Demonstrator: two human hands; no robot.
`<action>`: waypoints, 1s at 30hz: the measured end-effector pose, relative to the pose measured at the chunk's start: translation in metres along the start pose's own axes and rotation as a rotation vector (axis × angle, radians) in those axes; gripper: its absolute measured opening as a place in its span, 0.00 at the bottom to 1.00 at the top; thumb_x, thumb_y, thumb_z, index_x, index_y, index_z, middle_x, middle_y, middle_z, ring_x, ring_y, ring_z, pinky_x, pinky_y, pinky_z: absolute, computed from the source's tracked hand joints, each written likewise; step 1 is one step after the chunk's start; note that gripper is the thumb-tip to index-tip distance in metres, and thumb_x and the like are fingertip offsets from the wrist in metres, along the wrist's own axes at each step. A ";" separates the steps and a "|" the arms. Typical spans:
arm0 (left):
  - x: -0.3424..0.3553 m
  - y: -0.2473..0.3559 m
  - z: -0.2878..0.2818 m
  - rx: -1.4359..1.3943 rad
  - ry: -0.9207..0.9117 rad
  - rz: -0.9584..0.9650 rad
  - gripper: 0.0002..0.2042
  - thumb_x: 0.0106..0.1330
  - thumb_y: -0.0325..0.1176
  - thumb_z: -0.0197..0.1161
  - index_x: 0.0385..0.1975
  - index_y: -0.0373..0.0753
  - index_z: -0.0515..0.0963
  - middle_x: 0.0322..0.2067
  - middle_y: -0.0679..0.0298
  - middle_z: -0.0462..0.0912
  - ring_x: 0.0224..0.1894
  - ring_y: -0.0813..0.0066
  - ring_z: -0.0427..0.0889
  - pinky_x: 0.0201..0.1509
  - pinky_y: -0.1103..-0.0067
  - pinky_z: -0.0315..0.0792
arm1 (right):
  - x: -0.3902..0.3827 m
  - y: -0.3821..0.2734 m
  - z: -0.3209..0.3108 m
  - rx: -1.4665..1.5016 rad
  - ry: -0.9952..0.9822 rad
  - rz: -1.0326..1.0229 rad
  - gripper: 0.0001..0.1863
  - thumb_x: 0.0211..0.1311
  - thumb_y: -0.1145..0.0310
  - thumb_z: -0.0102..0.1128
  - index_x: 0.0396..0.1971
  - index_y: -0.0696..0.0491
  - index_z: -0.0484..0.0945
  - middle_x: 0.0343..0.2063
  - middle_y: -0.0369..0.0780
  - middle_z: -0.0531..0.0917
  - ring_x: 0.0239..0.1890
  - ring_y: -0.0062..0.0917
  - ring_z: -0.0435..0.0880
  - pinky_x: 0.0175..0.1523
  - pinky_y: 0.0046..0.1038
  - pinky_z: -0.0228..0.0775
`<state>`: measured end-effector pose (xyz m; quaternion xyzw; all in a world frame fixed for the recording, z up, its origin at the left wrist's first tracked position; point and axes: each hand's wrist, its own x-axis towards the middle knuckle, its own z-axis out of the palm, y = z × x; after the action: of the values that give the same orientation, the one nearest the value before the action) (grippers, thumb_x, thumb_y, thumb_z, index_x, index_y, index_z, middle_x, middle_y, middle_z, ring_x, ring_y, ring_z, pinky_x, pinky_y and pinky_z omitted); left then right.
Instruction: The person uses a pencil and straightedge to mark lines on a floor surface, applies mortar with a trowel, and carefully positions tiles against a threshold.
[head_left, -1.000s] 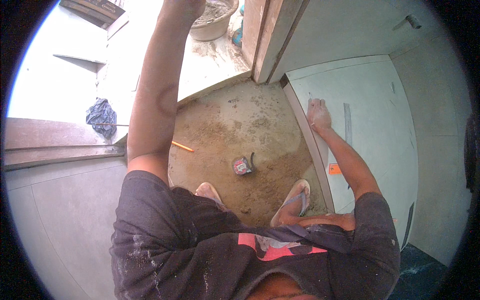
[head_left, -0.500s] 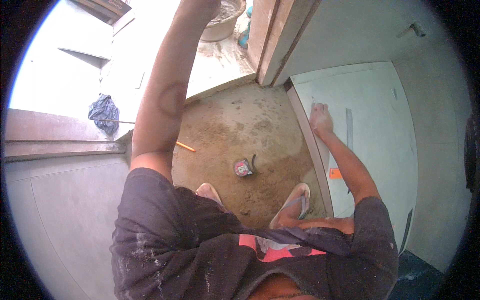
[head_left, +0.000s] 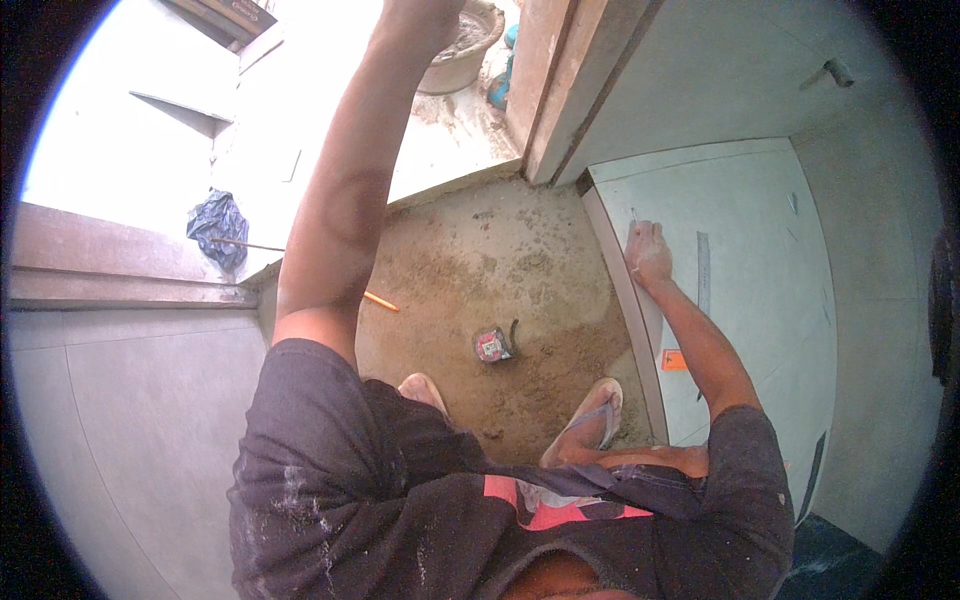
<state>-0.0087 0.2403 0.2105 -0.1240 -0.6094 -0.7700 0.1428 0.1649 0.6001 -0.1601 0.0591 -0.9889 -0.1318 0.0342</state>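
Note:
My left hand (head_left: 428, 20) reaches up to the top edge beside a round bucket (head_left: 465, 60) of grey wet material; its fingers are hidden. My right hand (head_left: 648, 250) rests on a pale tile (head_left: 760, 250) at the right, near its raised left edge, fingers curled together by a small, thin, indistinct item. On that tile beside the hand lie a grey strip (head_left: 703, 270) and an orange piece (head_left: 672, 359). A tape measure (head_left: 491, 345) and an orange pencil (head_left: 383, 300) lie on the rough, dirty floor (head_left: 510, 250) between my arms, beyond my sandalled feet.
A dark crumpled plastic bag (head_left: 217, 225) with a thin rod lies on the bright ledge at left. A wooden door frame (head_left: 550, 90) stands at top centre, with blue items (head_left: 500, 90) beside the bucket. Tiled walls (head_left: 870, 280) flank the right.
The whole view has shifted slightly, so the bucket, tile and floor items appear lower and further right. My hands stay in about the same places relative to them.

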 end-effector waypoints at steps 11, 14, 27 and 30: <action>-0.005 0.001 -0.002 -0.278 -0.054 -0.021 0.20 0.73 0.45 0.45 0.35 0.35 0.78 0.17 0.66 0.73 0.19 0.73 0.73 0.22 0.76 0.68 | -0.005 0.007 0.007 -0.115 0.051 -0.071 0.09 0.63 0.71 0.49 0.39 0.59 0.74 0.38 0.47 0.73 0.45 0.41 0.74 0.48 0.35 0.76; 0.006 0.000 -0.010 -0.294 0.051 0.036 0.21 0.74 0.45 0.44 0.34 0.34 0.78 0.16 0.66 0.72 0.20 0.71 0.74 0.21 0.74 0.68 | 0.002 -0.009 0.002 0.265 0.110 0.115 0.10 0.62 0.71 0.50 0.39 0.60 0.74 0.38 0.48 0.74 0.45 0.42 0.74 0.50 0.36 0.75; 0.013 -0.010 -0.026 -0.088 -0.284 0.085 0.26 0.76 0.44 0.35 0.46 0.28 0.77 0.32 0.54 0.80 0.33 0.64 0.79 0.36 0.70 0.73 | 0.004 0.003 0.002 0.168 -0.062 0.101 0.11 0.61 0.71 0.50 0.42 0.57 0.74 0.43 0.49 0.76 0.49 0.43 0.76 0.53 0.38 0.76; 0.013 -0.017 -0.017 -0.401 -0.055 0.024 0.18 0.75 0.43 0.45 0.28 0.40 0.78 0.16 0.70 0.70 0.19 0.74 0.71 0.22 0.75 0.66 | 0.004 -0.002 0.000 0.185 -0.051 0.101 0.11 0.60 0.71 0.51 0.41 0.58 0.75 0.43 0.49 0.76 0.48 0.42 0.75 0.54 0.37 0.76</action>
<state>-0.0275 0.2267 0.1956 -0.1781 -0.4462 -0.8704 0.1075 0.1609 0.5980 -0.1604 0.0088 -0.9991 -0.0395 0.0099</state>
